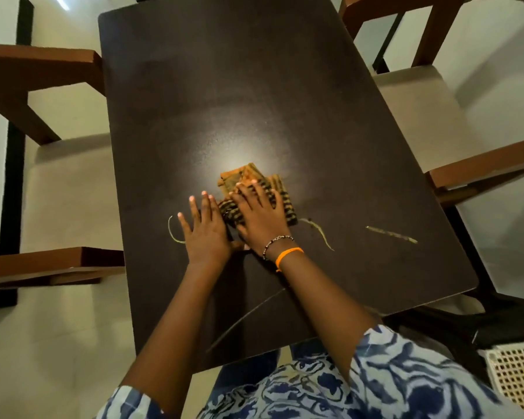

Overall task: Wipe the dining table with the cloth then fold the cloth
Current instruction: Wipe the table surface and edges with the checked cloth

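An orange cloth (246,178) with dark stripes lies bunched near the middle of the dark brown dining table (230,86). My right hand (262,216) presses flat on top of the cloth, fingers spread. Just to its left, my left hand (204,228) rests flat on the table, its fingers apart, touching the cloth's left edge. Much of the cloth is hidden under my right hand.
Loose pale threads lie on the table: one left of my hands (173,232), one right of the cloth (319,232), one further right (390,234). Brown wooden chairs stand left (37,74) and right (481,167). A white perforated basket (518,376) sits at bottom right.
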